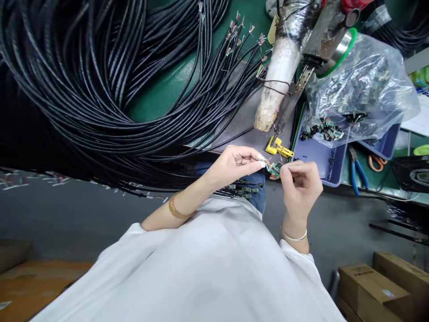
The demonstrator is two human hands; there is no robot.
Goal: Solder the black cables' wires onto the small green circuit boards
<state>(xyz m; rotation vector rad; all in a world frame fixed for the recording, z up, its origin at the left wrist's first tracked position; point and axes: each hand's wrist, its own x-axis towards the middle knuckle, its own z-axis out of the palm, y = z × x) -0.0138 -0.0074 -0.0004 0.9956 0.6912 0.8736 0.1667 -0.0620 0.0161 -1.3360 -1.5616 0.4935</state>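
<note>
A small green circuit board (274, 170) with thin coloured wires at its left side is between my two hands, near the table's front edge. My left hand (239, 163) pinches the coloured wires with thumb and forefinger. At the board's right end, my right hand (298, 181) has its thumb and forefinger pressed together on the board. Just beyond the board is a yellow fixture (279, 147), below the metal tip of a soldering tool (295, 100). Black cables (161, 129) with stripped, coloured wire ends lie to the left.
A purple tray (310, 154) holds green boards, partly under a clear plastic bag (365, 85). Blue-handled pliers (357, 172) and orange-handled scissors (377, 162) lie to its right. A white wrapped tube (276, 85) slants over the table. Cables with boards (246, 190) rest by my lap.
</note>
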